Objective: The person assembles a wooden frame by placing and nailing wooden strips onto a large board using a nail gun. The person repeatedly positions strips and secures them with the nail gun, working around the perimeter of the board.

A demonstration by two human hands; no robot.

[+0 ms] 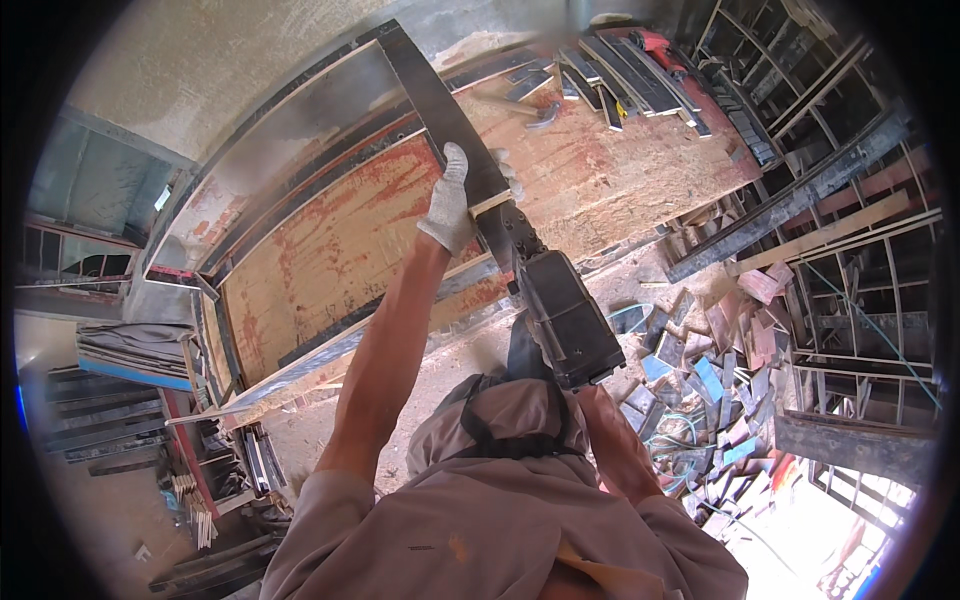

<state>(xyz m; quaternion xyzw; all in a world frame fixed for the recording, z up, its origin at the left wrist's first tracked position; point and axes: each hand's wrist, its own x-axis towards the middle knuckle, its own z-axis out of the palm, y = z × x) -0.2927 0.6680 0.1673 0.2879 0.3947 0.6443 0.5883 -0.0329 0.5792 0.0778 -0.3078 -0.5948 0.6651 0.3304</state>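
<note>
My left hand, in a whitish knit glove, grips a long dark board near its pale cut end. The thumb lies along the left edge, and gloved fingertips show past the right edge. The board slants away over the workbench. Close to the cut end is a black power tool with a boxy body and a narrow dark front part. My right forearm reaches up behind the tool's body. The right hand itself is hidden there, so its grip does not show.
On the bench lie a claw hammer, several dark strips and a red tool. A framed panel stands on the left. Offcuts and a thin green hose litter the floor at right, beside wooden racks.
</note>
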